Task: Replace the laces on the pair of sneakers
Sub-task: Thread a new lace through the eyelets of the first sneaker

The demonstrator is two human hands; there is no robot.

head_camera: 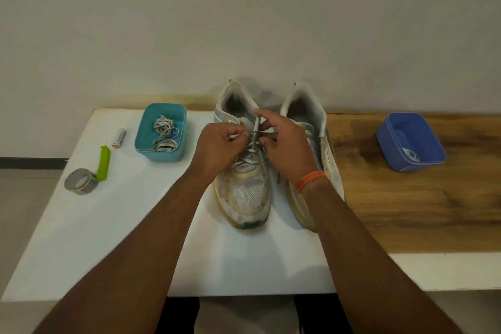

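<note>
Two worn white sneakers stand side by side on the white table [113, 225], toes toward me. The left sneaker [245, 192] carries a white lace [248, 161] crossed through its lower eyelets. My left hand [217, 148] pinches a strand of that lace over the tongue. My right hand [284, 141] pinches the lace's upright end near the upper eyelets. The right sneaker [329, 160] is partly hidden behind my right wrist, which wears an orange thread band. A teal tub [141, 133] left of the shoes holds bundled laces [164, 134].
A blue tub [390, 141] with a white lace in it sits on the wooden surface [406, 206] at the right. A battery [119, 137], a green clip [104, 163] and a tape roll [81, 181] lie at the table's left side. A wall stands close behind.
</note>
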